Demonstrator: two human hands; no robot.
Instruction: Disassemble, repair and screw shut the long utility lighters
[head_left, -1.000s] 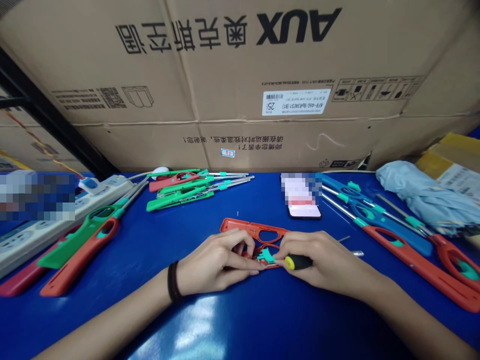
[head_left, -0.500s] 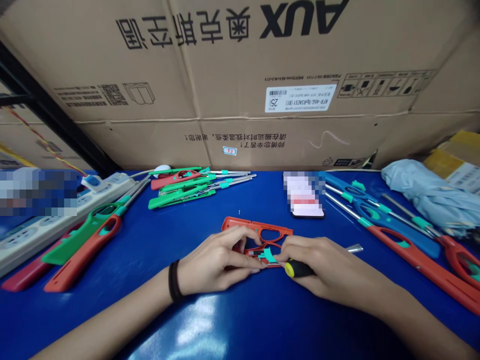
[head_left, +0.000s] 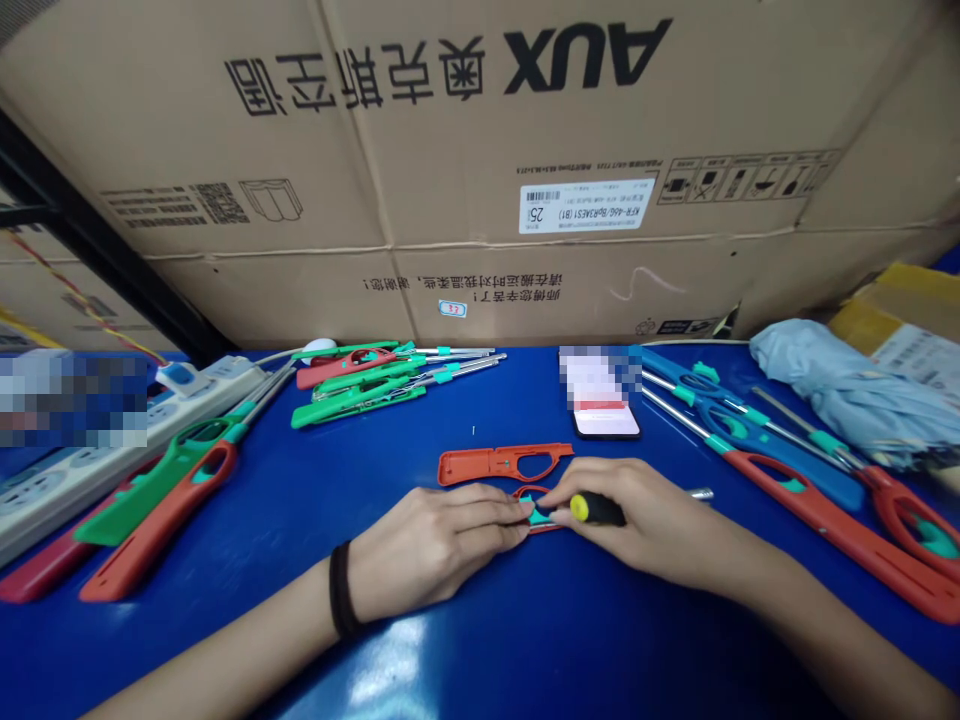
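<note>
The fingers of the left hand (head_left: 435,540) are holding the nearer red casing (head_left: 532,490), probably for steadiness; the right hand (head_left: 637,510) is gripping a black-handled tool (head_left: 602,509).

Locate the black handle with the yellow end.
In the head view, the black handle is right of centre, held in the right hand, just right of the teal piece and below the phone in the picture.
</note>
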